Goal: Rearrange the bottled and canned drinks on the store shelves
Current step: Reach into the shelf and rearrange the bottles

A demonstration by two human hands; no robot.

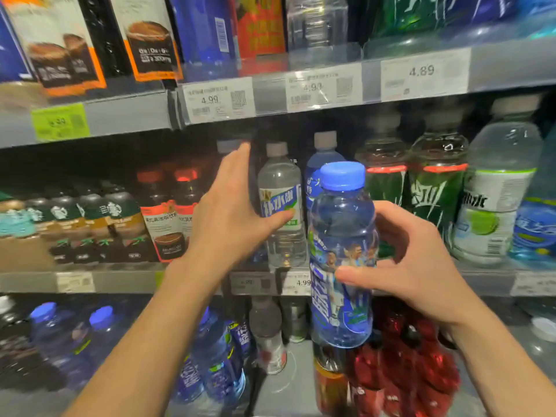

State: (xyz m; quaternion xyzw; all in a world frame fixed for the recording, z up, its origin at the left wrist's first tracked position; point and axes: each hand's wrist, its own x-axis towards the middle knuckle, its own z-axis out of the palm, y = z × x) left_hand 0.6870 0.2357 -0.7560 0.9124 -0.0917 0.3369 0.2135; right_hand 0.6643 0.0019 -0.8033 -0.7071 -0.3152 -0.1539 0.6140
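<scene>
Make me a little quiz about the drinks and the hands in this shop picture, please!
1. True or false: the right hand holds a bottle with a red cap.
2. The left hand rests on which shelf's bottles? A) top B) middle C) bottom
3. What colour are the labels on the two bottles just right of the blue-capped bottle?

Key:
1. False; its cap is blue.
2. B; its thumb lies on the clear bottle there.
3. Green, on the green-labelled bottles.
</scene>
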